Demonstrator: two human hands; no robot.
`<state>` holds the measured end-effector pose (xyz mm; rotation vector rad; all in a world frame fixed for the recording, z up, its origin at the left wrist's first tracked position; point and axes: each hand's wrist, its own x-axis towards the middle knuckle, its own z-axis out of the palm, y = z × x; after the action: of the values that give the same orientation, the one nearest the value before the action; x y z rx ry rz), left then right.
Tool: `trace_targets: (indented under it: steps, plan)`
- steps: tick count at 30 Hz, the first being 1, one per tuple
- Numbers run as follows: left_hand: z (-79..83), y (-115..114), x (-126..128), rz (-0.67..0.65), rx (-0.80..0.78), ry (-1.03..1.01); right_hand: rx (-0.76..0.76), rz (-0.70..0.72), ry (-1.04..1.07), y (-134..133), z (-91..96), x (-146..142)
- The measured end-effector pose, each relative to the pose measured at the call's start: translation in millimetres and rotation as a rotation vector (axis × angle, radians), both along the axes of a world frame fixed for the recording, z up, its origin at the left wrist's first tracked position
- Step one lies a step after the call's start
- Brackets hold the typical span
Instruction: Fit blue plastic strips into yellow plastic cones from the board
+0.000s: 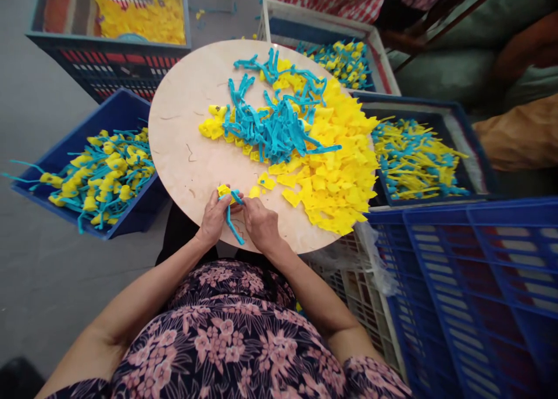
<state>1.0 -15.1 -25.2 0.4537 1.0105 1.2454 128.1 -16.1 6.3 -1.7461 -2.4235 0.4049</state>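
Head view: both hands grip a yellow-and-blue plastic piece (228, 216) at the near edge of the round worktop (183, 137).

The left hand (213, 218) and right hand (261, 224) are curled closed around the piece, almost meeting; its small yellow tab sits at the top, and a twisted blue strip droops towards the worktop's edge. Mid-worktop, tangled blue strips (270, 128) lie over a spread of flat yellow scraps (331, 166). Left of the worktop, a blue crate (82, 137) holds joined yellow-and-blue pieces; right of it, another blue crate (436, 105) holds long yellow-and-blue pieces. A large blue plastic crate (471, 294) stands nearer, to the worktop's right.
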Motion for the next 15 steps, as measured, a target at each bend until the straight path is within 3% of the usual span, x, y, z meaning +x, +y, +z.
trace_targets:
  steps: [6,10,15]
  plan:
    - [-0.9,-1.0,-2.8,0.009,-0.04,0.01,0.006,0.051,-0.044,-2.0,-2.9,-5.8]
    - [0.6,1.2,-5.1,0.015,-0.038,0.015,-0.077,0.109,0.005,5.4,0.2,-5.0]
    - [2.4,0.3,-3.4,0.034,-0.005,0.069,-0.125,0.071,0.016,9.2,2.7,-4.9]
